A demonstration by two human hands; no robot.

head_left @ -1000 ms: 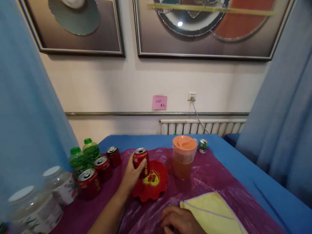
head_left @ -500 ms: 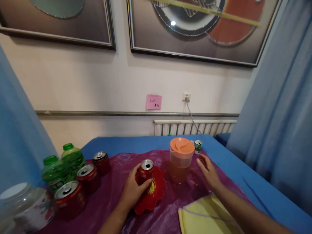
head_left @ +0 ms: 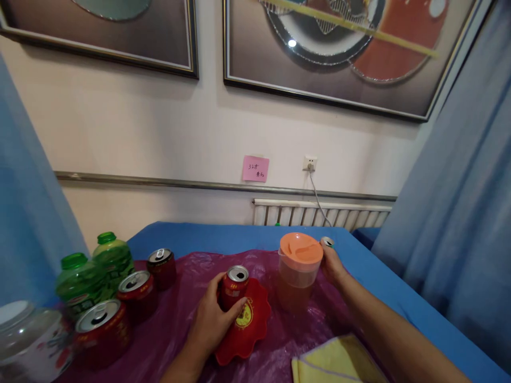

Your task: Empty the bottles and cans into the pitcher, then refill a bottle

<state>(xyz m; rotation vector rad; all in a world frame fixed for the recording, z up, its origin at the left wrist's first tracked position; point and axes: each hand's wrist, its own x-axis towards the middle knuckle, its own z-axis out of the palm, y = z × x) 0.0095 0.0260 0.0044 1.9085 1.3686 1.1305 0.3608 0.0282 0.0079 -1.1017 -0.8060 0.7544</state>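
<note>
Thin aluminium red can (head_left: 235, 287), tab already open: probably light, dents if squeezed, slick wall, spills if tipped. Best taken round the mid-wall and kept upright. It stands on the near-left edge of a red plate (head_left: 249, 332), on a purple sheet (head_left: 191, 266) over the blue surface (head_left: 239, 236).

Left hand (head_left: 209, 324) is curled round the can from the near side, thumb on the right wall, fingers wrapping the left. Forearm comes up from the bottom edge, wrist low.

Pitcher (head_left: 298, 274) stands just right of the plate: stiff clear plastic, orange lid, amber liquid partway up. Likely the heavier item, sloshes; take it by the handle.

Right hand (head_left: 332, 264) is at the pitcher's far right side, arm stretched out diagonally from the lower right. Fingers are hidden behind the pitcher, so cannot tell whether they close on anything. Small can (head_left: 328, 242) sits just above that hand.

Left: other cans (head_left: 138, 292), green bottles (head_left: 114, 258), jar (head_left: 24, 340). Yellow cloth (head_left: 335, 364) near the bottom edge.
</note>
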